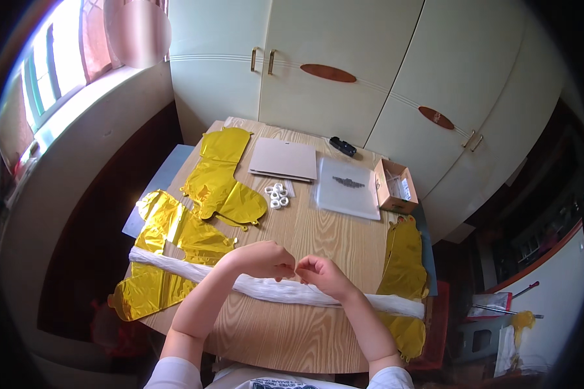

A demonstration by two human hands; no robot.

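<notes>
My left hand (pixel 269 260) and my right hand (pixel 324 277) meet over the middle of the table, fingertips pinched close together. Whatever is between them is too small to make out. Just below both hands, a long bundle of white strands (pixel 276 291) stretches across the table from left to right. Its left end lies over crumpled gold foil balloons (pixel 154 285), and its right end crosses another gold foil balloon (pixel 403 262). My forearms pass over parts of the bundle.
On the wooden table (pixel 311 334) lie white tape rolls (pixel 277 196), flat grey-beige cardboard (pixel 283 159), clear plastic bags (pixel 347 198) with a dark print and a black gadget (pixel 342 146). An open cardboard box (pixel 396 188) stands at the right edge. Pale cabinets (pixel 331 39) rise behind.
</notes>
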